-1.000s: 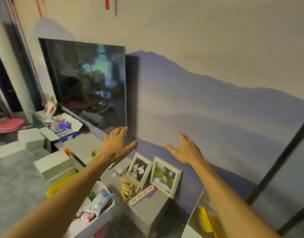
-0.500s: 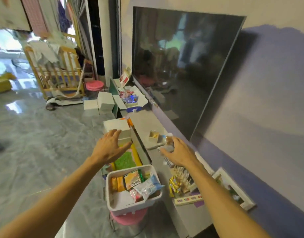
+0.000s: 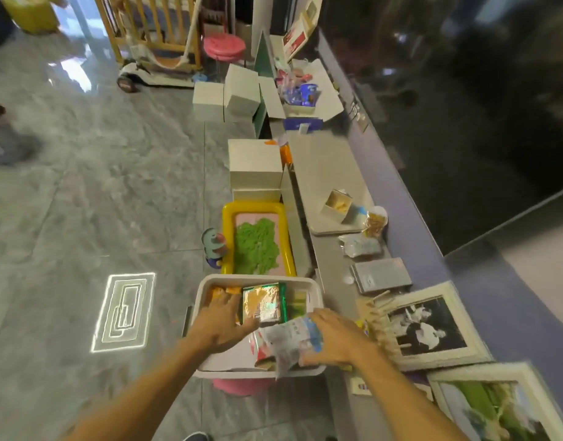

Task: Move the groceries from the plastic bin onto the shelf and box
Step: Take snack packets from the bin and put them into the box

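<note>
- Two bare hands were seen over the white plastic bin, which was set on a pink stool on the floor, just beside the low grey shelf.
- The left hand was held flat inside the bin, its fingers spread and straight, laid on the orange packets; nothing was gripped by it.
- The right hand was laid over a clear, blue-printed packet at the bin's near right corner. Its fingers were bent over the packet's top, but because of blur it could not be told whether the packet was pinched.
- A green-and-gold packet was seen lying in the bin between the two hands.
- An open white box holding blue and red packets was seen at the far end of the shelf, well apart from the bin.
- A small open carton, a snack jar and a framed photograph were set on the shelf.
</note>
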A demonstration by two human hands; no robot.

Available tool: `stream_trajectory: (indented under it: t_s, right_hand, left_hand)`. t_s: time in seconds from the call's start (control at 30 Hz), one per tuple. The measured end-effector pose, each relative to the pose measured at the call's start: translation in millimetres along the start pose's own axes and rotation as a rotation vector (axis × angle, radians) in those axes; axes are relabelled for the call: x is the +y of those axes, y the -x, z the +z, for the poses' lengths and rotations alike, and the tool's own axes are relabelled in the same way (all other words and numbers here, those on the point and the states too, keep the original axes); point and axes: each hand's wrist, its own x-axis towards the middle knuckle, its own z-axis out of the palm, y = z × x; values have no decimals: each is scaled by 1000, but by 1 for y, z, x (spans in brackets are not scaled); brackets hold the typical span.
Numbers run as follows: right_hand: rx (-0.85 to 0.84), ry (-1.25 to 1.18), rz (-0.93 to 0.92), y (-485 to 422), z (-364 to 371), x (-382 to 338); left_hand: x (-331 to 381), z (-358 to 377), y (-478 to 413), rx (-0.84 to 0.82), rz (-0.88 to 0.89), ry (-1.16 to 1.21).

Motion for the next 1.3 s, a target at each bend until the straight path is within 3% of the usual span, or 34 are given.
stream_trajectory:
  t_s: [0.23, 0.37, 0.63, 0.77, 0.9, 1.07, 1.3]
  right_hand:
    - [-155, 241, -286, -130, 73, 75]
    - [-123, 308, -372, -160, 102, 86]
    - [42, 205, -449, -176, 128, 99]
    - [124, 107, -450, -171, 128, 101]
    - [191, 8, -425, -158, 125, 102]
    - [278, -84, -338, -122, 106, 104]
    - [398, -164, -212, -20, 26, 93]
  left_hand:
    - [-46, 111, -139, -35, 51, -131]
    - [-59, 144, -171, 16, 126, -222]
    - [-55, 171, -191, 127, 104, -366]
    - [-57, 165, -186, 108, 198, -329]
    - [-59, 156, -172, 192, 317, -213]
    - [-56, 135, -144, 247, 222, 22]
    - [-17, 46, -72, 377, 184, 95]
